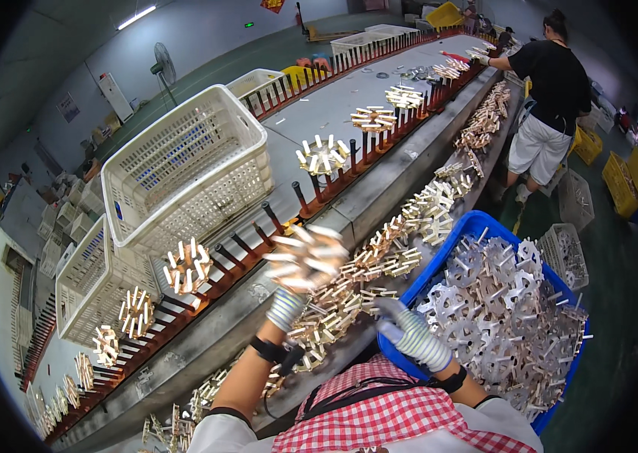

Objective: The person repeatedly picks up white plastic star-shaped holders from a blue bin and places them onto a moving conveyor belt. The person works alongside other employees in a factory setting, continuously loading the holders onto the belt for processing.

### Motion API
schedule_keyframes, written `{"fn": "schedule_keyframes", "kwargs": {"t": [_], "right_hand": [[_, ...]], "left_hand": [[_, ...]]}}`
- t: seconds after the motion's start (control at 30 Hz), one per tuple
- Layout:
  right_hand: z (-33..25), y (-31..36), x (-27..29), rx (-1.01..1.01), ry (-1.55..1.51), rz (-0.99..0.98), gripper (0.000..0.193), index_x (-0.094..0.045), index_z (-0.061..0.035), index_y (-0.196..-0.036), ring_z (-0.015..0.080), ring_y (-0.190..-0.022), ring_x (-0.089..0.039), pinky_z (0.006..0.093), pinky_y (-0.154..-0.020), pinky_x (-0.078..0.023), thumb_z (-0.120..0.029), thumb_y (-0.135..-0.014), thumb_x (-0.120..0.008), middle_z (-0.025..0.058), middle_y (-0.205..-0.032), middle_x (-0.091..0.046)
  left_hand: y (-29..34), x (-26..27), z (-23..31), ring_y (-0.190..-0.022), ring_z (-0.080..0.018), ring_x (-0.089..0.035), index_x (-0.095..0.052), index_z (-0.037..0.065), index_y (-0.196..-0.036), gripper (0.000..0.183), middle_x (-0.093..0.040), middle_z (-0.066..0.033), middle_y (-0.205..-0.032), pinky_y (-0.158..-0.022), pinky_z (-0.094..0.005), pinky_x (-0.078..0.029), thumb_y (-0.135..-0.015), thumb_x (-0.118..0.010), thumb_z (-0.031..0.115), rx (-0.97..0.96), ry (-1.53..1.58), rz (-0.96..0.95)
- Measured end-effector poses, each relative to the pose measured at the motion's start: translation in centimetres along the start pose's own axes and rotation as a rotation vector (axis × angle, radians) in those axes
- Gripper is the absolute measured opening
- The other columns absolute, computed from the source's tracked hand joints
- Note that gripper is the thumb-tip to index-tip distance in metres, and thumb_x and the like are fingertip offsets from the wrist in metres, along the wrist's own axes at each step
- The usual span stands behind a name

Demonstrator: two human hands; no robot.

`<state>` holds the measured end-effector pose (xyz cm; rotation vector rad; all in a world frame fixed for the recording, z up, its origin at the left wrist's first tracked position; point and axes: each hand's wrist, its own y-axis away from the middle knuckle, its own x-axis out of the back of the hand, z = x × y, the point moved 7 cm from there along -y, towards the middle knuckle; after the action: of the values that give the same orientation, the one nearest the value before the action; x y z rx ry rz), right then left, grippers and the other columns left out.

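My left hand point(286, 306), in a striped white glove, holds up a round copper-coloured part with white pegs point(306, 259) beside the row of posts. The part is blurred by motion and hides most of the fingers. My right hand point(418, 339), gloved alike, is by the near left rim of a blue basket point(439, 264). Its thumb and fingers are apart with nothing between them. Silvery flat parts with pegs point(496, 309) fill the basket. A long pile of pegged parts point(334, 317) lies in the trough below my hands.
Upright dark posts point(300, 195) edge the grey line, some bearing pegged parts point(322, 155). White plastic crates point(183, 166) stand on and beside it. A co-worker point(553, 83) in a black top stands farther along at the right. Yellow crates point(624, 185) are on the floor behind.
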<state>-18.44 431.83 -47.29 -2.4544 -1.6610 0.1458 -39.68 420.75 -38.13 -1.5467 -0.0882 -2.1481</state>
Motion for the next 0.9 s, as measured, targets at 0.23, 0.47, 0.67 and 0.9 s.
{"fn": "schedule_keyframes", "kwargs": {"t": [0.23, 0.47, 0.67, 0.9], "right_hand": [[6.5, 2.5, 7.5, -0.295, -0.26, 0.29, 0.035, -0.055, 0.0005, -0.126, 0.0155, -0.103, -0.057, 0.0289, -0.092, -0.047, -0.021, -0.098, -0.054, 0.0099, -0.112, -0.061], [15.3, 4.6, 12.3, -0.387, -0.174, 0.411, 0.036, -0.055, 0.0027, -0.126, 0.0213, -0.115, -0.056, 0.0331, -0.102, -0.042, -0.019, -0.098, -0.054, 0.0136, -0.124, -0.06], [23.1, 7.0, 15.5, -0.428, -0.144, 0.522, 0.042, -0.054, 0.0016, -0.129, 0.0194, -0.11, -0.058, 0.0312, -0.096, -0.046, -0.028, -0.098, -0.054, 0.0118, -0.121, -0.062], [24.6, 5.7, 17.2, -0.455, 0.171, 0.622, 0.03, -0.063, -0.0005, -0.115, 0.0271, -0.103, -0.064, 0.0362, -0.093, -0.048, -0.019, -0.093, -0.057, 0.0179, -0.11, -0.067]], "left_hand": [[-1.0, 8.6, -27.3, -0.112, -0.0231, -0.056, -0.056, 0.004, -0.127, 0.035, -0.06, -0.0101, -0.125, -0.096, -0.035, -0.046, -0.096, -0.054, 0.02, 0.604, -0.494, 0.426], [2.4, 8.6, -38.3, -0.115, -0.0268, -0.059, -0.051, 0.002, -0.136, 0.046, -0.058, -0.015, -0.134, -0.094, -0.0361, -0.045, -0.099, -0.044, 0.028, 0.739, -0.162, 0.509], [6.0, 13.0, -36.8, -0.104, -0.0336, -0.065, -0.066, 0.008, -0.122, 0.047, -0.067, -0.0188, -0.116, -0.086, -0.039, -0.05, -0.099, -0.043, 0.042, 0.61, -0.696, 0.305], [10.3, 15.1, -37.9, -0.106, -0.0302, -0.065, -0.07, 0.006, -0.116, 0.061, -0.071, -0.0117, -0.111, -0.091, -0.0391, -0.047, -0.098, -0.041, 0.057, 0.851, -0.325, 0.415]]}}
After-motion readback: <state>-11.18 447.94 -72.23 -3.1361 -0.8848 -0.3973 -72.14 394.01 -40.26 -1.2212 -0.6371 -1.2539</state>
